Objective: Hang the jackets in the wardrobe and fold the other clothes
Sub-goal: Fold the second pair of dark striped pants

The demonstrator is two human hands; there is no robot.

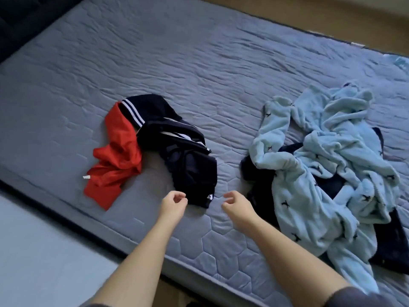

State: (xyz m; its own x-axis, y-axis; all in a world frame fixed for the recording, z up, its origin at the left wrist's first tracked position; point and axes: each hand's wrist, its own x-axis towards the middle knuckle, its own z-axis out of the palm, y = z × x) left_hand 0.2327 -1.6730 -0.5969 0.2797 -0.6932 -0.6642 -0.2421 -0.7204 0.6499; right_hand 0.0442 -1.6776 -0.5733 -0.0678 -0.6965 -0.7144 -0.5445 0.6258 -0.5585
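Observation:
A crumpled red garment (pixel 111 156) lies on the mattress (pixel 177 63), touching a heap of black clothing with white stripes (pixel 177 147). To the right sprawls a light blue fleece garment with small dark figures (pixel 327 169), lying over dark clothes (pixel 389 242). My left hand (pixel 173 203) hovers just in front of the black heap's near end, fingers loosely curled, holding nothing. My right hand (pixel 236 204) hovers between the black heap and the blue fleece, fingers also loosely curled and empty.
The grey quilted mattress stretches far back and left. Its near edge runs diagonally from left to bottom right, with pale floor (pixel 44 251) below it. A dark headboard or sofa (pixel 20 18) sits at the top left. Wooden floor (pixel 332 14) shows beyond the far edge.

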